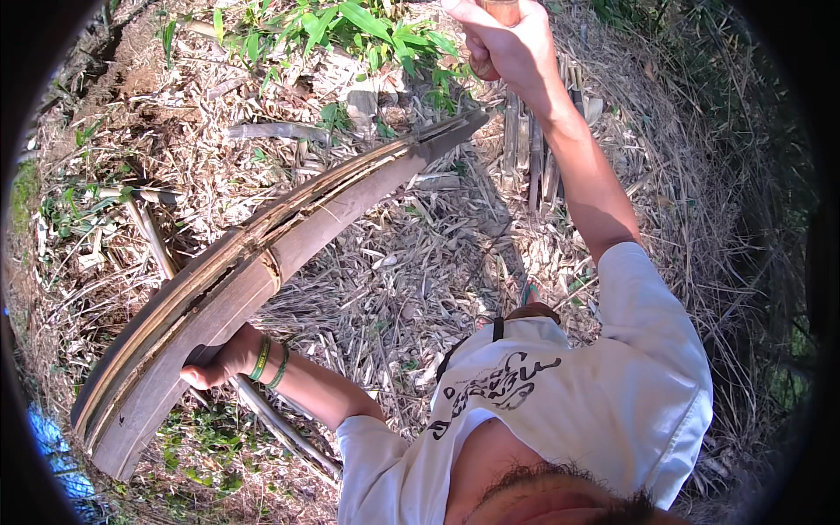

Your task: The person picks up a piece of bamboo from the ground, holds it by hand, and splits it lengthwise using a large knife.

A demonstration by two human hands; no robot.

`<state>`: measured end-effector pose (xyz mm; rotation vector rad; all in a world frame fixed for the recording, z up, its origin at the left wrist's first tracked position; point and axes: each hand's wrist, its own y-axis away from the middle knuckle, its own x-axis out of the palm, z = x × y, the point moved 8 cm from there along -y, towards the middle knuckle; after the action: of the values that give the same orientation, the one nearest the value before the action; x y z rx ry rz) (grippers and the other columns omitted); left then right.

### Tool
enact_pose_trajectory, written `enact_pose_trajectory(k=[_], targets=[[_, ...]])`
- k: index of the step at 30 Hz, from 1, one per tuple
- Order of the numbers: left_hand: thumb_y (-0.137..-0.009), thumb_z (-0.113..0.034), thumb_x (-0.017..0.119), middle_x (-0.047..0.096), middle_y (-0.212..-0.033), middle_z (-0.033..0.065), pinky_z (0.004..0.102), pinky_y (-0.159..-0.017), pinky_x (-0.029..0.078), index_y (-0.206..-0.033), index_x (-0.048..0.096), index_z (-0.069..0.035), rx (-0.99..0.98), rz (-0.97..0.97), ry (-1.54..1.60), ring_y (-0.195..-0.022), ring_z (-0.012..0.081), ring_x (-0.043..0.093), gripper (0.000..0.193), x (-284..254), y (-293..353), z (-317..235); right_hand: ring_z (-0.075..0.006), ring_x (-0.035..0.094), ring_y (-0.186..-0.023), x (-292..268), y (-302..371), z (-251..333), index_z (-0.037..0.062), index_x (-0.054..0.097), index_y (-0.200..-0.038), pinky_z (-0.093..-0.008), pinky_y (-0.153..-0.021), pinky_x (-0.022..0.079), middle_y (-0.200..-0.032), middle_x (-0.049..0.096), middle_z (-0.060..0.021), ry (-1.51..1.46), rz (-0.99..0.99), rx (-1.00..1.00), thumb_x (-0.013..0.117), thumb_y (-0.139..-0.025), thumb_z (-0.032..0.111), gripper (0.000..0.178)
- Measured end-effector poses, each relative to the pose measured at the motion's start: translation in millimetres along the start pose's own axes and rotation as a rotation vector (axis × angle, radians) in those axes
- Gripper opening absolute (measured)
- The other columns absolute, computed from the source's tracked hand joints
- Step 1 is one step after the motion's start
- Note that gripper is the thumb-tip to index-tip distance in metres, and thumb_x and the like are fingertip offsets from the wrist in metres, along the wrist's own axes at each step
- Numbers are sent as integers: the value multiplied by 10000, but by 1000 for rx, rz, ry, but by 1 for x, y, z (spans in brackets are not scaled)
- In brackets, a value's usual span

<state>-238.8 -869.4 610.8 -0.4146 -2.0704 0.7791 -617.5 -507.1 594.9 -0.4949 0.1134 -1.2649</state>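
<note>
A long grey-brown bamboo pole, split along its length, slants from the lower left up toward the top middle. Ragged pale fibres show in its crack. My left hand is closed on the pole's near side, toward its lower left end; some of its fingers are hidden. High at the top of the view, my right hand grips a brown wooden handle with its fingers wrapped round. The rest of that tool lies outside the picture. My right hand is apart from the pole, beyond its far end.
Dry leaves and bamboo litter cover the ground. Green leafy shoots grow at the top. A thin pole lies near my left forearm. Several upright stalks stand below my right hand. Dense dry brush borders the right side.
</note>
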Motion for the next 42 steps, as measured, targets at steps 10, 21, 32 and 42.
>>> enact_pose_trajectory(k=[10,21,32,42], targets=[[-674,-629,658,483,-1323,243,544,-1067,375,-1332,457,-18,7,186,-78,-1213,385,498,920,39,22,-9,-284,637,-689,9,209,-393,5,629,-743,-382,-688,482,-677,618,-183,631,125,649,693,-772,213,220],[-735,-467,678,603,-1151,105,458,-945,461,-1177,592,-60,-114,-127,-127,-1060,268,584,607,14,17,5,-130,475,-537,8,116,-304,73,388,-558,-353,-535,379,-536,480,-43,758,425,476,721,-795,338,487],[-752,-421,705,626,-996,79,405,-847,494,-947,638,-81,-20,-176,-193,-928,240,605,398,54,8,9,-47,398,-456,18,28,-31,84,470,-698,-231,-403,273,-527,396,28,-564,30,-302,558,-919,53,240],[-829,-443,645,618,-1122,93,416,-930,452,-1097,628,-65,-60,-261,-262,-1039,243,585,464,32,13,10,-103,414,-420,23,178,-395,68,510,-714,-282,-403,334,-549,468,1,76,350,957,668,-815,121,195]])
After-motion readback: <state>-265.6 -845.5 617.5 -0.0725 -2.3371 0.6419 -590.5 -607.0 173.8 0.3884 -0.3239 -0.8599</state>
